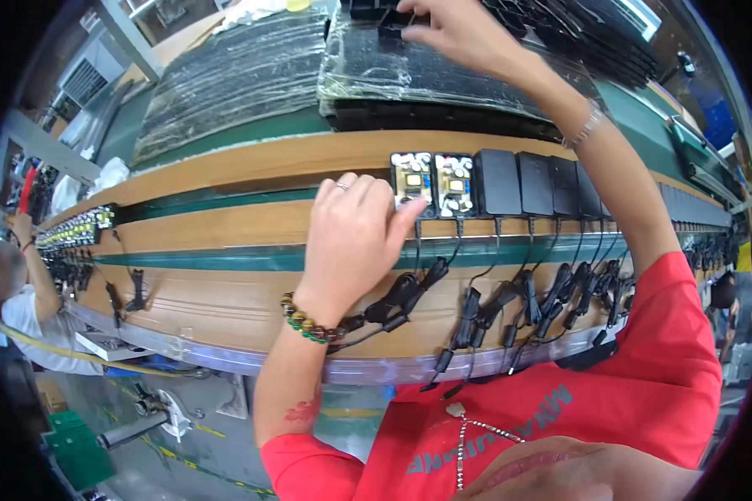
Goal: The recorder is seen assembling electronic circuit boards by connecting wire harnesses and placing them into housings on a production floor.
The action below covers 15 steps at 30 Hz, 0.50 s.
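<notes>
My left hand (353, 230) is at the left end of a row of black power adapters, fingers curled beside an open-topped adapter (413, 179). Its thumb rests on that adapter's lower edge. A second open adapter (454, 185) stands against it, its circuit board also showing. Further right are closed black adapters (500, 184), their cords hanging toward me. At the top, my right hand (443, 29) reaches over a stack to black plastic parts (395, 22), with its thumb and forefinger apart. The tips are partly cut off by the frame.
Bundled black cords (405, 292) lie along the wooden bench (226, 296). Wrapped dark stacks (234, 83) stand behind it. More circuit boards (79, 227) line the far left, where another person's hand (22, 225) is raised. Black trays (593, 42) pile up at the upper right.
</notes>
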{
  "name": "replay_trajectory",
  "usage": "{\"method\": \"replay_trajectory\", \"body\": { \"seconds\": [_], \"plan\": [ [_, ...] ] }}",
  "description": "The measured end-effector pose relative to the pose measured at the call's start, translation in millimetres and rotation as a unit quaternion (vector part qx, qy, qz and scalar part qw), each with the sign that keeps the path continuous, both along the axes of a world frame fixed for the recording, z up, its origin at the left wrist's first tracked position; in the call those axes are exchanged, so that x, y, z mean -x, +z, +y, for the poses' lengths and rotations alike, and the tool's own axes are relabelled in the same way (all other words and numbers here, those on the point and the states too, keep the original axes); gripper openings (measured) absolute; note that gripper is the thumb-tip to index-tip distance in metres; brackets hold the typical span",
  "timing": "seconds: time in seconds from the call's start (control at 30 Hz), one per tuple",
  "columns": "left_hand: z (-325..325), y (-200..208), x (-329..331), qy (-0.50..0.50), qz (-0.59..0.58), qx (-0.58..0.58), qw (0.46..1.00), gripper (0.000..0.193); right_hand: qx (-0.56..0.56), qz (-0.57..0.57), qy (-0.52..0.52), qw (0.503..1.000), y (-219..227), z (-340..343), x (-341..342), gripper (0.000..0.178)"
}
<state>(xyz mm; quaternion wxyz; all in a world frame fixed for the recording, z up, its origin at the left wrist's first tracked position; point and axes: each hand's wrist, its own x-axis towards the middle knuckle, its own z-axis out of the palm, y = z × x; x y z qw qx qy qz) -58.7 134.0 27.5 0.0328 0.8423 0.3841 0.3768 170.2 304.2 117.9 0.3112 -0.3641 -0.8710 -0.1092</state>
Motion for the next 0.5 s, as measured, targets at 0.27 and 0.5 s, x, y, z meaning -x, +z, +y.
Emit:
{"method": "replay_trajectory", "body": {
  "seconds": [0.27, 0.5],
  "plan": [
    [0, -3, 2, 0.003, -0.006, 0.001, 1.0, 0.035, -0.024, -0.116, -0.014, 0.993, -30, 67, 11, 0.033],
    [1, -1, 7, -0.014, 0.001, 0.037, 0.999, 0.036, 0.27, -0.284, -0.033, 0.919, 47, 47, 25, 0.052]
  ]
}}
